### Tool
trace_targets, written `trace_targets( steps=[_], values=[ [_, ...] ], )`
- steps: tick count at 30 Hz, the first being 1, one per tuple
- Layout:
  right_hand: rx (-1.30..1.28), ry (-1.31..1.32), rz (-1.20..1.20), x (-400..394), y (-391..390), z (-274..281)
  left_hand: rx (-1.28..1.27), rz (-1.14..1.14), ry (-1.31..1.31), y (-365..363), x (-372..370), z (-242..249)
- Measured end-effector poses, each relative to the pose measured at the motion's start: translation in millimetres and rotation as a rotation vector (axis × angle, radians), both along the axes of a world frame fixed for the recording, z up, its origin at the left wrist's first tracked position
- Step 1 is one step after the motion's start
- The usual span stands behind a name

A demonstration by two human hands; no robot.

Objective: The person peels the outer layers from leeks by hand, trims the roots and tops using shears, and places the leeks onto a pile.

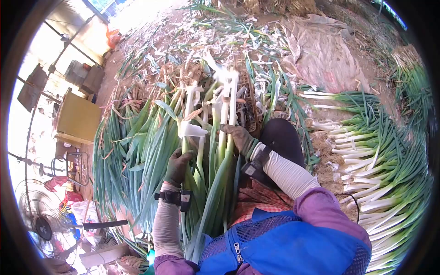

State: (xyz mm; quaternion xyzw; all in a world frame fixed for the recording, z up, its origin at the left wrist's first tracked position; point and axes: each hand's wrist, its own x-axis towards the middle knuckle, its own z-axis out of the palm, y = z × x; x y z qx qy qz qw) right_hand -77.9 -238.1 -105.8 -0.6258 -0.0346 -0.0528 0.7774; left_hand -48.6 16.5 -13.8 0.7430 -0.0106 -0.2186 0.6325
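My left hand (178,167), in a dark glove, is closed around the lower stalk of a green onion (188,107). A loose white peel hangs folded over that stalk just above the hand. To the right, my gloved right hand (238,137) grips long green onions (224,112) whose white root ends point away from me. Their tops are blurred and overexposed. The green leaves run down between my arms toward my lap. A thick pile of unpeeled green onions (137,133) with brown, dirty roots lies left of my hands.
Peeled green onions (366,160) lie in a long row at my right. Scraps of peel (165,46) litter the ground ahead, beside a crumpled sheet (321,52). A fan (43,227) and a yellow box (78,114) stand at the left. More green onions (412,78) are bundled far right.
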Motion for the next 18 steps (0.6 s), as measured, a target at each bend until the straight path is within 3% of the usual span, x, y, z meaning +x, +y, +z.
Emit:
trace_targets(
  steps=[2, 4, 7, 9, 10, 11, 13, 14, 17, 18],
  values=[
    [0.344, 0.153, 0.004, 8, 4, 14, -0.034, 0.062, -0.079, 4, 6, 2],
    [0.623, 0.309, -0.058, -10, 13, 60, 0.029, 0.027, -0.322, 9, 5, 20],
    [-0.592, -0.448, -0.209, 9, -2, 15, 0.373, 0.012, -0.487, 31, 12, 14],
    [-0.017, 0.158, -0.085, -4, 7, 32, 0.632, -0.054, -0.505, 37, 24, 12],
    [0.065, 0.057, -0.109, -14, 13, 51, 0.341, -0.083, -0.331, 25, 16, 28],
    [0.15, -0.034, -0.135, -21, 18, 60, 0.259, -0.066, -0.2, 28, 16, 26],
    [0.209, 0.211, 0.0, -19, 2, 56, 0.099, -0.042, 0.07, 31, 12, 24],
    [0.24, 0.335, 0.065, -20, -2, 52, 0.018, -0.061, 0.06, 30, 5, 27],
    [0.495, 0.106, 0.163, -19, 5, 31, -0.123, -0.117, 0.131, -1, -14, 63],
    [0.389, 0.164, 0.117, -25, 4, 54, -0.101, -0.144, 0.104, -5, -14, 67]
  ],
)
